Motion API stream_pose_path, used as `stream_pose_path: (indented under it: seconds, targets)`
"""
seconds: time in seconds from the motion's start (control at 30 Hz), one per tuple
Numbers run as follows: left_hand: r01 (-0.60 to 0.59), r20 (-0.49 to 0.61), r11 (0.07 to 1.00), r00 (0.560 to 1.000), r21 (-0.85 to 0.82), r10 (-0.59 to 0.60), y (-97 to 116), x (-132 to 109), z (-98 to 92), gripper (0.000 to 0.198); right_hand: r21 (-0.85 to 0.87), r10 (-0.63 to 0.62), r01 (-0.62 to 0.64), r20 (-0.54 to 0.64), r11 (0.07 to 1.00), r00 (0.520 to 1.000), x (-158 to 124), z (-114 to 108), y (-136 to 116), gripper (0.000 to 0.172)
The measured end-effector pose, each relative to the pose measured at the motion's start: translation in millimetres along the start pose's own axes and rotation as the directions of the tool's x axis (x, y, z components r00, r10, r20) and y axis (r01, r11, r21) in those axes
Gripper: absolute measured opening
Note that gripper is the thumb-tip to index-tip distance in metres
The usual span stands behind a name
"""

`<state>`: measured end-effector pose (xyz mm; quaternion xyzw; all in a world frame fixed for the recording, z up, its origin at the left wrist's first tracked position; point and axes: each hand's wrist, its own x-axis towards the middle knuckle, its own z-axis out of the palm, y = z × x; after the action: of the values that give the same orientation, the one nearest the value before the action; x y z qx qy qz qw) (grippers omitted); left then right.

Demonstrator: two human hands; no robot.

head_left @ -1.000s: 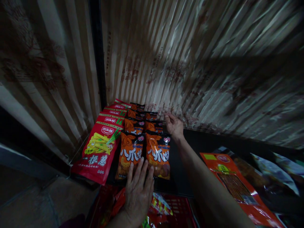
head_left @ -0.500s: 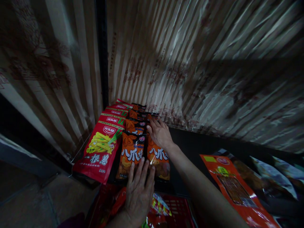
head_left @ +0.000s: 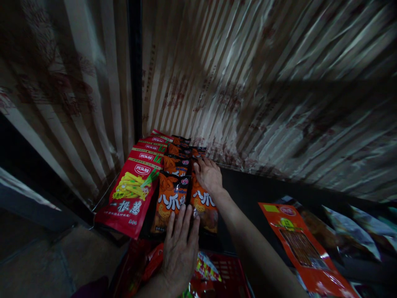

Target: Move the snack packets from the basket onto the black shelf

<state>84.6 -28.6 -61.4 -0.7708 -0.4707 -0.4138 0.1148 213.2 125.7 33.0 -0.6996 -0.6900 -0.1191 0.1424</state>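
Two columns of orange-and-black snack bags lie on the dark shelf, overlapping toward the back. My right hand rests over the upper part of the front bag in the right column, fingers extended and slightly bent. Fingers stretched out, my left hand lies with its tips at the lower edges of that bag and of the front bag in the left column. Neither hand grips a bag. To the left, red snack bags with yellow sticks pictured on them overlap in their own column.
Below the shelf edge a red basket holds several colourful packets. On the right lie an orange packet and several silvery bags. A black post stands in the corner, with pleated printed sheeting behind the shelf.
The front orange bag in the right column has shifted slightly left, closer to the left column. My right hand has moved a little left with it; my left hand stays nearly in place.
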Motion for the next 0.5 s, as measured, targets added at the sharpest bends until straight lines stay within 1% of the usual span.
stream_pose_path:
  seconds: [0.07, 0.13, 0.23, 0.3, 0.37, 0.4, 0.43, 0.5]
  targets:
    - [0.003, -0.014, 1.0, 1.0, -0.005, -0.003, 0.3, 0.0, -0.6, 0.04, 0.011, 0.012, -0.012, 0.007, 1.0, 1.0, 1.4, 0.6, -0.6, 0.048]
    - [-0.003, -0.018, 1.0, 1.0, -0.013, 0.003, 0.3, -0.1, -0.1, 0.04, 0.044, 0.009, -0.007, -0.027, 0.999, 1.0, 2.1, -0.1, -0.6, 0.047]
    - [-0.005, -0.012, 1.0, 1.0, -0.016, 0.005, -0.3, -0.5, 0.7, 0.04, 0.134, -0.021, 0.039, -0.128, 0.99, 0.992, 0.1, -5.0, 2.6, 0.047]
    - [-0.007, -0.004, 1.0, 1.0, -0.01, 0.007, -0.7, -0.9, 0.0, 0.041, 0.215, -0.005, 0.05, -0.206, 0.975, 0.978, -3.8, -9.3, 9.1, 0.048]
    - [-0.013, 0.006, 1.0, 1.0, -0.008, 0.013, -0.8, -1.0, -2.1, 0.042, 0.336, 0.084, 0.009, -0.261, 0.942, 0.962, -9.6, -11.1, 20.7, 0.05]
    - [-0.017, 0.008, 1.0, 1.0, -0.011, 0.017, -0.8, -0.9, -3.4, 0.042, 0.42, 0.162, -0.038, -0.263, 0.907, 0.951, -13.3, -10.1, 28.2, 0.052]
    - [-0.021, 0.006, 1.0, 1.0, -0.016, 0.021, -0.8, -0.6, -4.7, 0.042, 0.512, 0.255, -0.1, -0.241, 0.853, 0.937, -17.6, -7.6, 36.7, 0.055]
    - [-0.024, -0.003, 0.999, 1.0, -0.03, 0.024, -1.1, 0.5, -7.2, 0.04, 0.675, 0.432, -0.236, -0.136, 0.699, 0.892, -27.8, 1.8, 54.6, 0.06]
